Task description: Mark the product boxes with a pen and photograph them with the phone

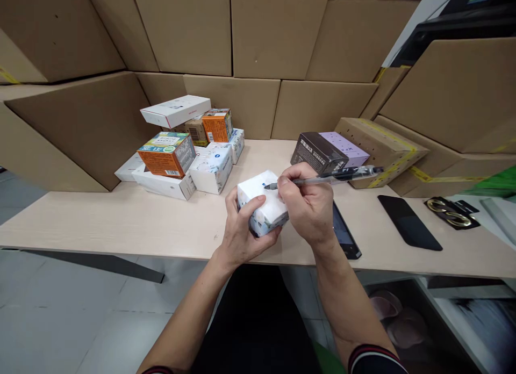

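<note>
My left hand is wrapped round a white tissue pack with blue floral printing, its thumb pressed on the near side. Between the fingers of my right hand is a pen with a clear barrel. The pen's dark tip is at the white upper face of the pack, close to a small blue mark. Whether the tip touches the surface I cannot tell. Left of the pack stand similar white packs and an orange box resting on a white box.
Cardboard boxes wall in the table at the back and sides. A flat white box tops the left pile. To the right are a dark box, a lilac box, a phone and a black slab.
</note>
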The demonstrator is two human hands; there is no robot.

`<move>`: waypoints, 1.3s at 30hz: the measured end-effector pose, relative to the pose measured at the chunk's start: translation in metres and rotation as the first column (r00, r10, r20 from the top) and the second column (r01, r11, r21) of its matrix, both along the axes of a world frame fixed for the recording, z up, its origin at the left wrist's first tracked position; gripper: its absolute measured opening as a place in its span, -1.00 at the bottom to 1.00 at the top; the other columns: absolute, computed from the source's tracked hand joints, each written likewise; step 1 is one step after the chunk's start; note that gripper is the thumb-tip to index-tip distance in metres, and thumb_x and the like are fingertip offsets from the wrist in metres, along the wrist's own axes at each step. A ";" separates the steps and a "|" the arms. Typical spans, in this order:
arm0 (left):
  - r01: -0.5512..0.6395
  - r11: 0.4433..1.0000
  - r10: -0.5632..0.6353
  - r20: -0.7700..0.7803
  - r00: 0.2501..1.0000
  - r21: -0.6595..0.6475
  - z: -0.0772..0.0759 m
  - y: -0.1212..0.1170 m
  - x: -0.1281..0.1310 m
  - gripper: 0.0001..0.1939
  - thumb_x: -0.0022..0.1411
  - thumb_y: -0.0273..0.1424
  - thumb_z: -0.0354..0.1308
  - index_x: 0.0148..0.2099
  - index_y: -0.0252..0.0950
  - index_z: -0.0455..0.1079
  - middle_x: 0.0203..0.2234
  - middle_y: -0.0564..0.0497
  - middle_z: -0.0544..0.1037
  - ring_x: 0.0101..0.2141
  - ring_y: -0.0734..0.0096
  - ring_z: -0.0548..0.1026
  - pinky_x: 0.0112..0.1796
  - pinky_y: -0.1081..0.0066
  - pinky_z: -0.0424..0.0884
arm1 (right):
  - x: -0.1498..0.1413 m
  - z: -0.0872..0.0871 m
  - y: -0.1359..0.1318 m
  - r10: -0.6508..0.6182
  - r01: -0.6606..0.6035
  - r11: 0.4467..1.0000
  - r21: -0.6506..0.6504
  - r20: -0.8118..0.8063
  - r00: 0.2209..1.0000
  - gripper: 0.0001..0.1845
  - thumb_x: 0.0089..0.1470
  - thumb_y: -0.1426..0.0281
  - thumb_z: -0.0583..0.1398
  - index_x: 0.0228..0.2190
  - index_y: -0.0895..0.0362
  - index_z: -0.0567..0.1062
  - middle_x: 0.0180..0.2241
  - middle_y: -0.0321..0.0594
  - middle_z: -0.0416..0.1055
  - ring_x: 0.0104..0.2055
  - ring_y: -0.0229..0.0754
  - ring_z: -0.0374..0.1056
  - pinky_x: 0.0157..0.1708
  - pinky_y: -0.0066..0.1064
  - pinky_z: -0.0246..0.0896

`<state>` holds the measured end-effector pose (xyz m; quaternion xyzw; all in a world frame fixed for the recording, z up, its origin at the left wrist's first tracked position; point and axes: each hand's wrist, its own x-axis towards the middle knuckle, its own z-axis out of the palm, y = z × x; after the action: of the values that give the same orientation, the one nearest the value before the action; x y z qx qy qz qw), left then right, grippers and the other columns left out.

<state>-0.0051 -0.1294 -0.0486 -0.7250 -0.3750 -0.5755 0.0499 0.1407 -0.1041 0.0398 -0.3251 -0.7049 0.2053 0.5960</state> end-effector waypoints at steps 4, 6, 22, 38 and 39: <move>-0.012 1.000 0.012 0.001 1.000 -0.009 0.000 0.000 0.000 -0.20 0.05 -0.36 0.41 0.28 -0.08 0.13 0.19 -0.19 0.15 0.23 -0.07 0.25 0.11 -0.08 0.38 | 0.000 0.002 0.000 0.005 -0.007 0.999 0.035 0.067 0.998 -0.84 0.19 0.44 0.15 -0.45 0.09 0.39 -0.56 -0.45 0.29 -0.53 -0.36 0.22 -0.49 -0.48 0.11; -0.010 1.000 0.010 0.003 1.000 -0.006 0.001 0.000 0.000 -0.20 0.04 -0.36 0.42 0.27 -0.08 0.14 0.19 -0.19 0.15 0.23 -0.07 0.26 0.10 -0.08 0.38 | 0.000 0.003 0.000 0.013 -0.017 0.999 0.041 0.097 0.995 -0.83 0.19 0.44 0.15 -0.46 0.08 0.39 -0.58 -0.46 0.27 -0.53 -0.36 0.21 -0.50 -0.48 0.10; -0.005 1.000 0.005 0.000 1.000 -0.008 0.000 -0.001 0.000 -0.25 0.08 -0.35 0.38 0.26 -0.09 0.14 0.19 -0.21 0.14 0.24 -0.08 0.23 0.12 -0.08 0.36 | -0.003 -0.008 0.004 0.008 -0.040 0.996 -0.083 -0.361 0.933 -0.86 0.26 0.31 0.16 -0.35 0.07 0.40 -0.54 -0.44 0.33 -0.58 -0.37 0.22 -0.58 -0.51 0.12; 0.006 0.999 -0.009 0.074 0.997 0.048 -0.003 0.001 -0.012 -0.32 0.09 -0.38 0.35 0.20 -0.03 0.16 0.27 -0.17 0.08 0.32 -0.15 0.16 0.21 -0.18 0.25 | 0.039 -0.065 0.018 -0.164 0.379 0.924 0.051 0.948 0.274 -0.37 0.06 0.66 0.10 0.18 0.17 0.43 0.11 0.07 0.47 0.15 0.25 0.25 -0.05 -0.06 0.28; 0.017 0.999 -0.020 0.065 0.998 0.046 -0.004 0.003 -0.013 -0.32 0.09 -0.38 0.35 0.20 -0.02 0.15 0.30 -0.17 0.06 0.36 -0.17 0.11 0.23 -0.21 0.20 | 0.037 -0.066 0.019 -0.159 0.380 0.924 0.046 0.949 0.272 -0.39 0.07 0.67 0.08 0.15 0.16 0.46 0.07 0.07 0.49 0.13 0.24 0.27 -0.07 -0.08 0.28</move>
<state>-0.0182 -0.1268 -0.0522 -0.7078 -0.3567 -0.6078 0.0487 0.1775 -0.0852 -0.0261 -0.5529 -0.8283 -0.0597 0.0675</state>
